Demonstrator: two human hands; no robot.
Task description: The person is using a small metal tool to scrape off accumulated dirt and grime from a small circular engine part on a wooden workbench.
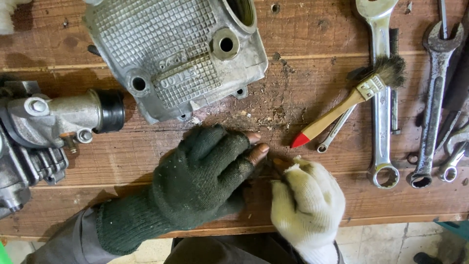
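While both hands rest near the front edge of the wooden table (312, 39), the left hand (205, 171) in a dark fingerless glove lies flat, its bare fingers (257, 152) pressed together and pointing right. The right hand (305, 200) in a white glove is curled, its fingertips meeting the left ones; whether anything is pinched between them I cannot tell. Just beyond the left fingers lies a grey cast metal cover (176, 54). A red-tipped brush (349, 102) lies near, to the right, beside the wrenches (381, 98).
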